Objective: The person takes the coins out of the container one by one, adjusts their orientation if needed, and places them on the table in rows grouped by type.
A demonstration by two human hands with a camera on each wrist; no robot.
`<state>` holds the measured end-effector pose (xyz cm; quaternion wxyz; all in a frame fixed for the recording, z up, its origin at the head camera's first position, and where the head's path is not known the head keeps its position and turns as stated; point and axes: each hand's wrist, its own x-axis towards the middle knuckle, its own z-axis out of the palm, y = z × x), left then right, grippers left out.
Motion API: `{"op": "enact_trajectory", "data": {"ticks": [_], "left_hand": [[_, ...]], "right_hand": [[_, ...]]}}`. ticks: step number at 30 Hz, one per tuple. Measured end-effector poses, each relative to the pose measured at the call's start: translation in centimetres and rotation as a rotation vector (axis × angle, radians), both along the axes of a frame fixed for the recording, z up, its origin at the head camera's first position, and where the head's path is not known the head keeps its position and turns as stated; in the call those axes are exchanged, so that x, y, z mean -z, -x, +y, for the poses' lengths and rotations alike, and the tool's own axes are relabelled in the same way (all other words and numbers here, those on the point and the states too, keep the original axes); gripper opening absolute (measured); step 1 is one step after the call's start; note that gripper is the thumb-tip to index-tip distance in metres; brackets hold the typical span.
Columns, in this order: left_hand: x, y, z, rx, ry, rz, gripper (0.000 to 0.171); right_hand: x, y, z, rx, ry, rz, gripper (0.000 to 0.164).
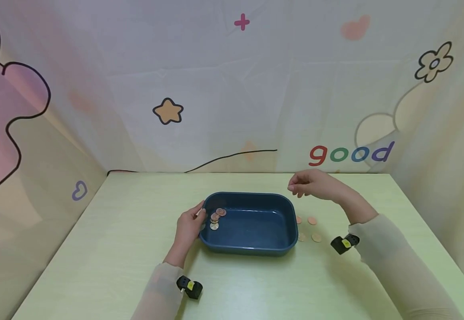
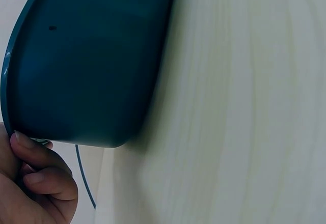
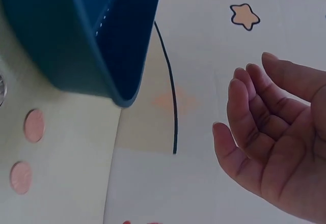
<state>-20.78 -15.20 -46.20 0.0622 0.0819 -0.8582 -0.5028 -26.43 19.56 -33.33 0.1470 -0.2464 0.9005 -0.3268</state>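
Note:
In the head view a dark blue rectangular tray [image 1: 251, 224] sits on the table. Several coins [image 1: 215, 218] lie together inside its left end. My left hand [image 1: 189, 226] grips the tray's left rim, thumb on the edge; in the left wrist view its other fingers [image 2: 48, 180] are curled. A small shiny bit by those fingertips is too hidden to identify. Beyond the tray's far right corner my right hand [image 1: 313, 184] hovers above the table, fingers loosely bent and holding nothing. The right wrist view shows its palm [image 3: 285, 168] bare.
Several loose coins [image 1: 312, 221], coppery and pale gold, lie on the table just right of the tray, below the right hand. A patterned cloth backdrop [image 1: 216, 89] rises behind the pale wooden table [image 1: 136, 213] and along both sides.

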Motion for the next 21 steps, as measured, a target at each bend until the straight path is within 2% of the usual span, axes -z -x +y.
{"op": "enact_trajectory", "data": {"ticks": [6, 9, 15, 21], "left_hand": [[0.0, 0.0, 0.1, -0.004, -0.009, -0.02, 0.04], [-0.1, 0.0, 0.0, -0.004, -0.006, -0.02, 0.04], [0.1, 0.0, 0.0, -0.005, -0.001, -0.021, 0.04], [0.1, 0.1, -0.1, -0.003, -0.005, -0.021, 0.04]], "right_hand": [[-0.9, 0.8, -2.7, -0.046, -0.06, -0.016, 0.019], [-0.9, 1.3, -4.2, -0.094, -0.099, -0.015, 0.019], [-0.1, 2.4, -6.8, -0.195, -0.127, -0.027, 0.023], [0.8, 2.8, -9.3, -0.253, -0.154, -0.047, 0.026]]}}
